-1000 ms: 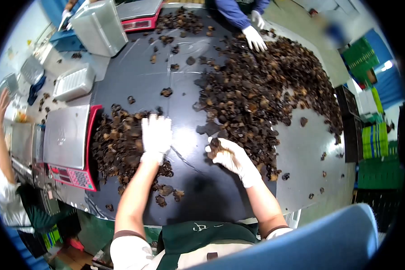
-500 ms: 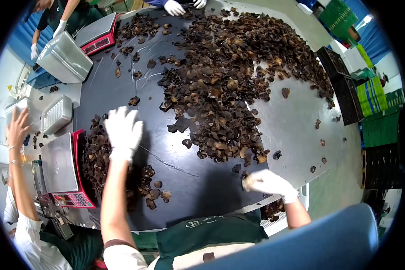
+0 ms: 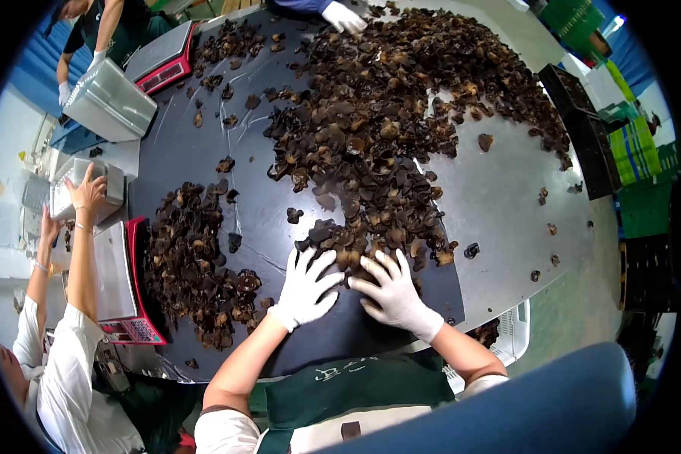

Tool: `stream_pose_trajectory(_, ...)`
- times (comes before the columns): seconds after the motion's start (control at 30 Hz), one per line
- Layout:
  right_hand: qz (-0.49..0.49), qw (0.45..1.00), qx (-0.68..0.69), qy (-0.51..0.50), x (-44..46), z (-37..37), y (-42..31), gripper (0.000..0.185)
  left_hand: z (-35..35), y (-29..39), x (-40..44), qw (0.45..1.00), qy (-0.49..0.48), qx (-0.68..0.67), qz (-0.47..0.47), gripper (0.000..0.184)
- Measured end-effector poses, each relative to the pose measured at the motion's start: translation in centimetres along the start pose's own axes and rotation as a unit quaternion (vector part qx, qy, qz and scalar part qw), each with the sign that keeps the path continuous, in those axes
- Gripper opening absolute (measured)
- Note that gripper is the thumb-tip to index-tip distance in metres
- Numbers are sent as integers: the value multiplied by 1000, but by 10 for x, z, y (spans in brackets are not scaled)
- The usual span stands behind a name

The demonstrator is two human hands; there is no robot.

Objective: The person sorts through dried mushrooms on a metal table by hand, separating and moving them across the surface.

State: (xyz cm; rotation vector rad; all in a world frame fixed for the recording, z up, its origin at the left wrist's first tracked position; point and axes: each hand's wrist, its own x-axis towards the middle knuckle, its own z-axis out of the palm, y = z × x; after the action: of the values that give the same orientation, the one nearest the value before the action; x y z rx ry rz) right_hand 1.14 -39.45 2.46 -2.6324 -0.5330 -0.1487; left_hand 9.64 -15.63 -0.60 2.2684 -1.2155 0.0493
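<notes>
My left hand (image 3: 306, 289), in a white glove, lies with fingers spread at the near edge of the large heap of dark brown, fungus-like pieces (image 3: 371, 144). Beside it on the right, my right hand (image 3: 395, 293), gloved too, has its fingers apart and touches the same edge. Several pieces sit between and just beyond the fingertips. A smaller pile (image 3: 185, 261) of the same pieces rests left of my hands, on the dark table covering (image 3: 268, 219).
A red scale (image 3: 138, 321) stands at the left, where a co-worker's hands (image 3: 87, 193) hold a clear tray (image 3: 110, 185). Further back are a clear bin (image 3: 113, 102), another red scale (image 3: 166, 72) and another person's gloved hand (image 3: 343, 17). A white basket (image 3: 516, 333) is below the near right edge.
My left hand has moved right from the smaller pile, and my right hand has come left and forward to the large heap. The co-worker at left has reached the tray.
</notes>
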Motion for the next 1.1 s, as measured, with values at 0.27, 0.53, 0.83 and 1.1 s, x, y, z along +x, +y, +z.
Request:
stream_pose_trajectory(0.27,194,977,-63,53,6,1,4,75,7,5,23,973,115,80,-184,55)
stream_pose_trajectory(0.53,-37,996,22,-84,-37,19,-39,56,-4,13,-39,998,3,-9,-64,26)
stream_pose_trajectory(0.83,90,995,52,-7,-118,-31,-22,71,-3,61,-120,965,141,-76,-209,47)
stream_pose_trajectory(1.1,147,988,7,-52,-87,20,-34,95,34,84,-113,978,-87,33,-186,61)
